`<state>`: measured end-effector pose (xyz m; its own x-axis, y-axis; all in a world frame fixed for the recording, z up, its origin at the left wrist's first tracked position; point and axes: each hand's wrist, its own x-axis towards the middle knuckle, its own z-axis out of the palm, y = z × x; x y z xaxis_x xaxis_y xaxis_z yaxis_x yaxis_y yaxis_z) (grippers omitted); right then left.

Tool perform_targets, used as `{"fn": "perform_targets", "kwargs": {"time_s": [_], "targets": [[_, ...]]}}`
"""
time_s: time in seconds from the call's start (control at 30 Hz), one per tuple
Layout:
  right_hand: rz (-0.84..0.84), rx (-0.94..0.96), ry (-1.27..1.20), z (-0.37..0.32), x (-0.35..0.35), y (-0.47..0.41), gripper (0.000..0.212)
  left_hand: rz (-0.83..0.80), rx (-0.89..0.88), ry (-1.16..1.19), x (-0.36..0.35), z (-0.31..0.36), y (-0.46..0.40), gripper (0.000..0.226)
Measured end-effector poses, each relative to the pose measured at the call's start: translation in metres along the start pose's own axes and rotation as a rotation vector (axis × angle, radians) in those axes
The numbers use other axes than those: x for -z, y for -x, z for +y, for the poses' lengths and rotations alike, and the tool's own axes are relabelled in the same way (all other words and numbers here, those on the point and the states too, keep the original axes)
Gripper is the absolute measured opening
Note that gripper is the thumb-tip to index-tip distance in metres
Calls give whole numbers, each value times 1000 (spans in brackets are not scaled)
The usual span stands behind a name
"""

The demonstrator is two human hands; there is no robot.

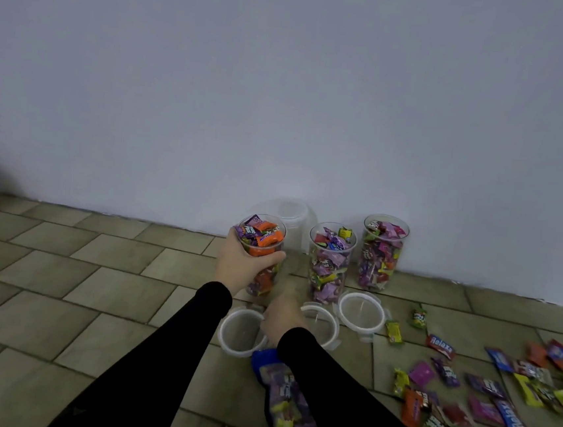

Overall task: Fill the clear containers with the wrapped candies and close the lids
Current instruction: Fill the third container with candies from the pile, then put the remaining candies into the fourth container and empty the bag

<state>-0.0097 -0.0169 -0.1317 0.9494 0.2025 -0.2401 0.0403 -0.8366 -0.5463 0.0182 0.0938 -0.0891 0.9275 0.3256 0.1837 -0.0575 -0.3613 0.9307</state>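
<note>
Three clear containers stand along the wall, all packed with wrapped candies and all still open at the top. The left hand (243,259) wraps its fingers round the upper part of the nearest container (262,256), thumb on one side, fingers curled round the front; that looks like a steadying hold, so the container won't tip when a lid goes on. Just below that grip the right hand (282,320) is blurred over the lids, between the left lid (227,332) and the middle lid (329,323); I cannot tell whether it has hold of one or is open. A third lid (361,312) lies further right of the grip, in front of the middle container (329,262), with the far container (382,252) beyond. Loose candies (497,389) lie scattered well off to the right, and a candy bag (284,403) sits under the right forearm. It's all on a tiled floor (60,278) against a plain pale wall (286,76).
</note>
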Motion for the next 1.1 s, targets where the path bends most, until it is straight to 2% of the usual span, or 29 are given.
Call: {"fn": "perform_targets", "kwargs": {"time_s": [0.1, 0.23, 0.5, 0.6, 0.73, 0.83, 0.97, 1.1], "targets": [[15, 18, 95, 3, 3, 2, 21, -39, 41, 34, -6, -8, 1, 86], [37, 29, 190, 11, 8, 3, 22, -80, 78, 49, -13, -13, 2, 95], [16, 58, 163, 19, 6, 3, 23, -185, 58, 18, -24, -6, 2, 100], [35, 76, 161, 18, 10, 5, 22, -293, 72, 8, -14, -6, 2, 100], [140, 87, 193, 12, 45, 10, 13, -475, 86, -148, 14, -11, -6, 90], [182, 100, 153, -2, 85, 20, 10, -446, 128, -280, 27, -20, -13, 71], [337, 146, 103, -26, 136, 31, 17, -281, 90, -308, 23, -21, -22, 40], [440, 186, 84, -36, 167, 2, 20, -227, 124, -160, 14, -16, -41, 40]]}}
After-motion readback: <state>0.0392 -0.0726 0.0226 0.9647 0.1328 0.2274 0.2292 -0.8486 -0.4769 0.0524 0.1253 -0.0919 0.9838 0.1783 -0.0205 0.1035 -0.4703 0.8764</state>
